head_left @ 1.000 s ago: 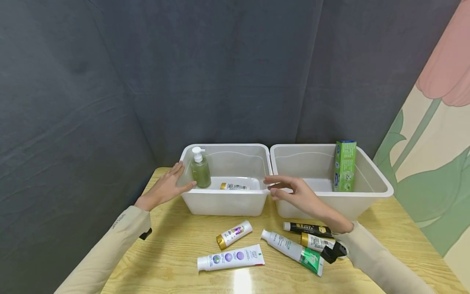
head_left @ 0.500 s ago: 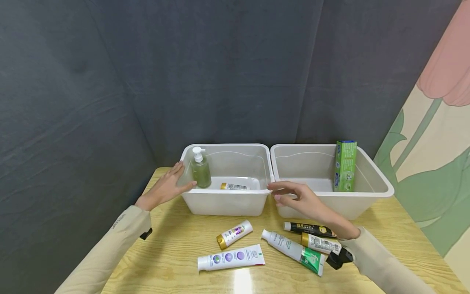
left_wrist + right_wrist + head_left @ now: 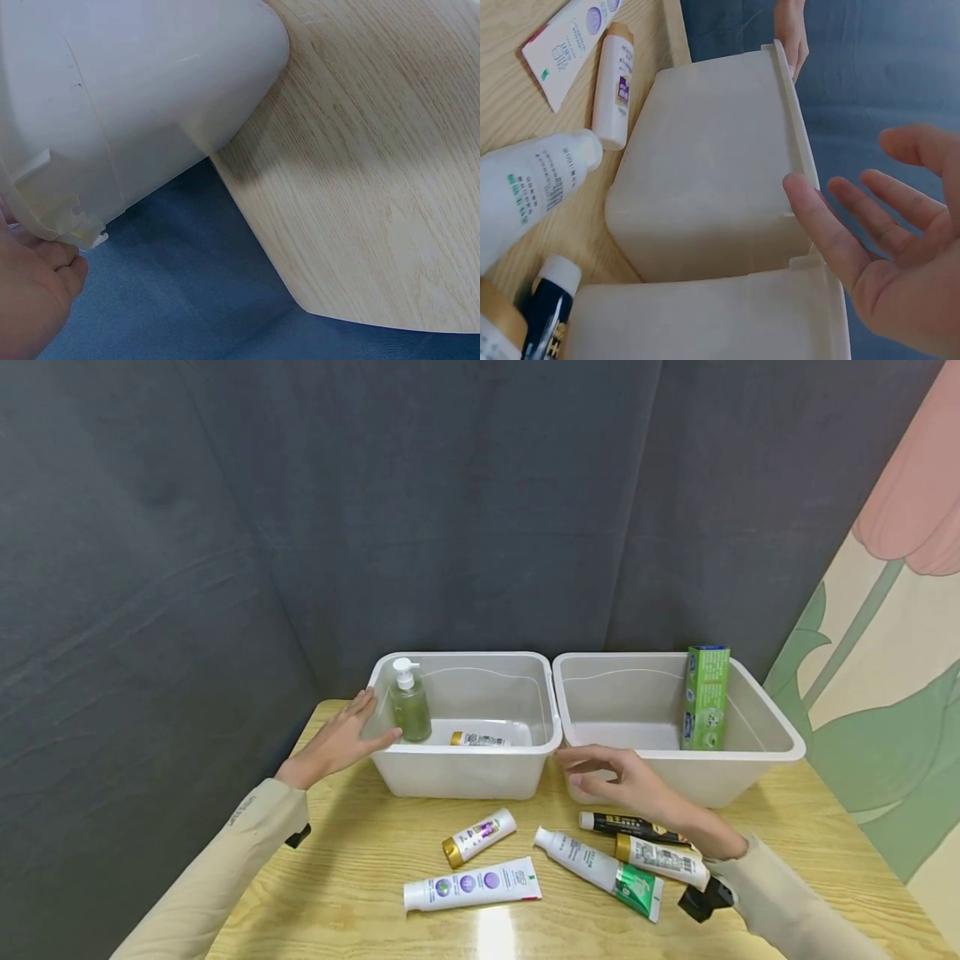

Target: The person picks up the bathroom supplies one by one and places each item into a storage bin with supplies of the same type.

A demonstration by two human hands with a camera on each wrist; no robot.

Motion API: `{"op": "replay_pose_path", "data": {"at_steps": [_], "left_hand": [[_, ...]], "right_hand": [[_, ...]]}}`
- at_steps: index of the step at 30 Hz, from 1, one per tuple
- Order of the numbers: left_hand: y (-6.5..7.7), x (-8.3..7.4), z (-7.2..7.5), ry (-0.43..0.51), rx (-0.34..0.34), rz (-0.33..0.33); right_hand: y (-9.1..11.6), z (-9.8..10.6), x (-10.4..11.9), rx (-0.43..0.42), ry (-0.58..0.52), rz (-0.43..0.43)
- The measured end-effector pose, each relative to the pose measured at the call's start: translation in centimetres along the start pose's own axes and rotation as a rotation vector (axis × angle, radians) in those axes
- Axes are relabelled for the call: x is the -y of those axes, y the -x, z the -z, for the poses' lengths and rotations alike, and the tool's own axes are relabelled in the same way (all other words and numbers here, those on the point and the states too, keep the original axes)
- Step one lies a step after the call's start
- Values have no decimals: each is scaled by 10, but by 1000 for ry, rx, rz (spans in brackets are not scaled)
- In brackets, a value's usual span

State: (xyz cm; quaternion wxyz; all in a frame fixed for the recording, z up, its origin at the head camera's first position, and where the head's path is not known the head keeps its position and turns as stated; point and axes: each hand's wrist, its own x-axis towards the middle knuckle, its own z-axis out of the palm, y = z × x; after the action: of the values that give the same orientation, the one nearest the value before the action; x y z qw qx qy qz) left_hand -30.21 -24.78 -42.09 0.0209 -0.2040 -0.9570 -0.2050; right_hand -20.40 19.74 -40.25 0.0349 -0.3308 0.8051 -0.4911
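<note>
My left hand (image 3: 339,741) grips the left corner of the left white plastic bin (image 3: 457,777), its thumb at the front rim. In the left wrist view its curled fingers (image 3: 66,274) meet the bin's edge. My right hand (image 3: 628,781) hovers, fingers spread and holding nothing, before the point where the left and right bins (image 3: 757,772) meet. In the right wrist view its index fingertip (image 3: 801,191) overlaps the left bin's rim. Inside the left bin stand a green pump bottle (image 3: 410,710) and a gold-capped bottle (image 3: 482,740) lying down.
A green box (image 3: 705,700) stands upright in the right bin. On the wooden table lie a gold-capped white bottle (image 3: 480,837), a white-purple toothpaste tube (image 3: 472,885), a white-green tube (image 3: 596,870), a black tube (image 3: 630,827) and another gold-capped bottle (image 3: 663,860). A dark curtain (image 3: 480,510) hangs behind.
My right hand has drawn back from the left bin's right corner, moving right and toward me. The left hand and both bins stay in place.
</note>
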Motion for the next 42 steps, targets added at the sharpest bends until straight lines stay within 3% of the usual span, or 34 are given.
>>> {"op": "replay_pose_path", "data": {"at_steps": [6,21,28,42], "left_hand": [[0,0,0,3,-2,-3],[0,1,-1,7,-6,0],[-1,2,-1,1,-5,-6],[0,0,0,4,-1,-2]], "right_hand": [[7,0,-8,16,23,-25],[22,8,-27,88,77,47],[32,15,-37,114,62,-3],[49,26,-55,135,61,-18]]}}
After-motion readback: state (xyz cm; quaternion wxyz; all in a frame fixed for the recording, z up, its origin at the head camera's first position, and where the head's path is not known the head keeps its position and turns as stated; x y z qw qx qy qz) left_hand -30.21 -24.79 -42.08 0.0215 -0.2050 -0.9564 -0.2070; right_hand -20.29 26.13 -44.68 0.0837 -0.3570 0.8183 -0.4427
